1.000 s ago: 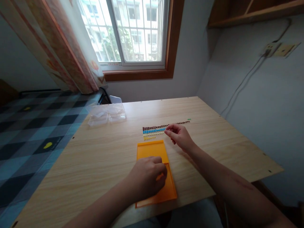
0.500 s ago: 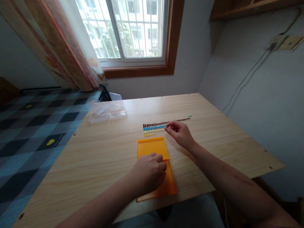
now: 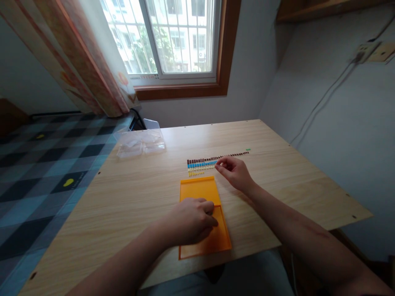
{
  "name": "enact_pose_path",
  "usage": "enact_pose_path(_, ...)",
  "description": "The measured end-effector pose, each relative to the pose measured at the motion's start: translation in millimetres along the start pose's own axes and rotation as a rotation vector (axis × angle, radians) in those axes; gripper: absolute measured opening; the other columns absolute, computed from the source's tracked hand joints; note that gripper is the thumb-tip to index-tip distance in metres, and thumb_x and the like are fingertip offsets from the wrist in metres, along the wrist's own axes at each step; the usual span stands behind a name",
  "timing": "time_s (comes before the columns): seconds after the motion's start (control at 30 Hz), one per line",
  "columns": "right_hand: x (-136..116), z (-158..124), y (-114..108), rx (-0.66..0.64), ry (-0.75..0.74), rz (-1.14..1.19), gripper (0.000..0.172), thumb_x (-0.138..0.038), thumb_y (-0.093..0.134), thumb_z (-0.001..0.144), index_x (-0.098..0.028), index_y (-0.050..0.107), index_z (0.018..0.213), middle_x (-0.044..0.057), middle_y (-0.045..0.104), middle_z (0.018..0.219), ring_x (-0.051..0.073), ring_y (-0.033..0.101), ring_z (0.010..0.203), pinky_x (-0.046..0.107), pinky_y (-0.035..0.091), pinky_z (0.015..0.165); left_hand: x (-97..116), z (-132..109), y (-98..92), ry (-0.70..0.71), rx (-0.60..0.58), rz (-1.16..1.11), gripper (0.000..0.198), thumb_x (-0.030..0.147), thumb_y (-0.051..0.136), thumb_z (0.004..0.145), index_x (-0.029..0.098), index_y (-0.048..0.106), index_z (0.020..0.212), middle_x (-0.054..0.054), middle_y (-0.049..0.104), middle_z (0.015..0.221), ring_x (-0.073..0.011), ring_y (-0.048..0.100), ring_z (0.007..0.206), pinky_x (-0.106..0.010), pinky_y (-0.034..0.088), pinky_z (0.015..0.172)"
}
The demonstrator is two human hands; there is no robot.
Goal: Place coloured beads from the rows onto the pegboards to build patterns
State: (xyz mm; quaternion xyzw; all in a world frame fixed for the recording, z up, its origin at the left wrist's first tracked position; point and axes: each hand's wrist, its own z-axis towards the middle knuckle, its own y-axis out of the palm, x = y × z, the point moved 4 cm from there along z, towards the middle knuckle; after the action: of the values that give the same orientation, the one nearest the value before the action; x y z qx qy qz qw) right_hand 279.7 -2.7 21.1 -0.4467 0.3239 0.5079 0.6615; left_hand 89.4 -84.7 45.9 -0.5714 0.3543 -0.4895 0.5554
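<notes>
My left hand [image 3: 196,220] is over the lower half of an open orange plastic case [image 3: 197,189], its fingers bent and bunched. Whatever they pinch, if anything, is hidden beneath them. At the right end of short rows of tiny pieces rests my right hand [image 3: 235,172], thumb and forefinger pressed together; I cannot make out what is between them. The rows hold brown pieces [image 3: 200,160], blue pieces [image 3: 197,165], cream pieces [image 3: 199,168] and yellow pieces [image 3: 196,174]. Beyond the brown row's far end lie small green pieces [image 3: 248,149].
A clear plastic box [image 3: 142,144] stands at the table's back left corner. The pale wooden table [image 3: 132,205] reaches toward the window wall. A checked bed cover [image 3: 61,164] lies to the left. On the right wall a cable [image 3: 321,98] hangs from a socket.
The fingers of my left hand have shifted slightly right and apart over the case. My right hand stays almost in place. The whole view has moved a little.
</notes>
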Motion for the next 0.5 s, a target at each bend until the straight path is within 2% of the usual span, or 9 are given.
enact_pose_path(0.23,0.3,0.4,-0.2,0.012,-0.063,-0.019,0.014,-0.034,0.070,0.087,-0.020,0.072,0.086,-0.002,0.058,0.065,0.012,0.047,0.056,0.025,0.036,0.052,-1.3,0.7,-1.7,-0.049,-0.102,0.002,0.015,0.022,0.065,0.087,0.026,0.076,0.095,-0.003,0.064,0.086,-0.0174,0.056,0.070,-0.030,0.038,0.056)
enact_pose_path(0.5,-0.5,-0.1,0.5,0.000,-0.085,-0.045,0.010,-0.030,0.069,0.088,-0.021,0.072,0.086,-0.002,0.059,0.065,0.012,0.050,0.057,0.025,0.038,0.053,-7.4,0.1,-4.7,-0.108,-0.108,0.030,0.013,0.025,0.062,0.092,0.024,0.073,0.085,-0.003,0.062,0.083,-0.0161,0.053,0.067,-0.030,0.035,0.056)
